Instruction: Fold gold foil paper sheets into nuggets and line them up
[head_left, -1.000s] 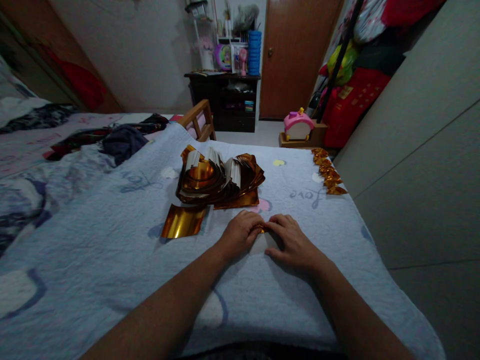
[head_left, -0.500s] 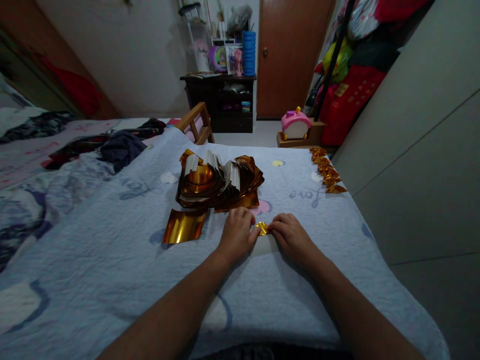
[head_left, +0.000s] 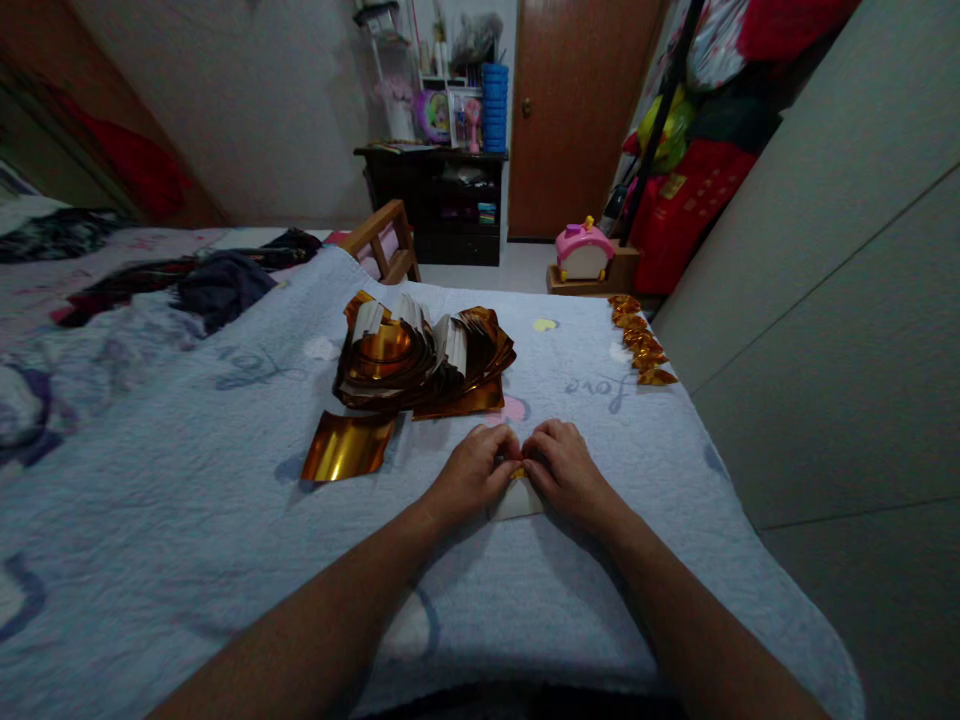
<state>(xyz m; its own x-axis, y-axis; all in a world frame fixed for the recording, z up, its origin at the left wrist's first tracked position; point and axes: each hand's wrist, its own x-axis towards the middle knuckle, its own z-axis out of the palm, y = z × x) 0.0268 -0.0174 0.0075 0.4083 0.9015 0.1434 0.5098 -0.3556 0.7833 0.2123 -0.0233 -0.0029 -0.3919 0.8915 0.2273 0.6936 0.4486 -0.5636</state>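
Note:
My left hand [head_left: 484, 465] and my right hand [head_left: 562, 467] meet over the bed, fingertips pinched together. Between them a small bit of gold foil paper [head_left: 518, 473] shows, mostly hidden by the fingers. A pale sheet [head_left: 516, 502] lies flat under it, partly covered by my hands. Beyond my left hand sits a thick stack of curled gold foil sheets [head_left: 386, 345] with whitish backs. One loose gold sheet [head_left: 349, 447] lies to the left of that hand. At the far right edge, several folded gold foil pieces [head_left: 643, 345] stand in a row.
A blue-grey blanket [head_left: 247, 530] covers the surface. Clothes [head_left: 225, 288] lie heaped at the left. Past the far edge are a wooden chair back [head_left: 390, 240], a pink toy [head_left: 585, 250] and a dark cabinet [head_left: 439, 205]. A pale panel [head_left: 847, 300] borders the right side.
My hands have drawn closer together, and the gold foil paper between them is now mostly covered. The view has shifted slightly to the right.

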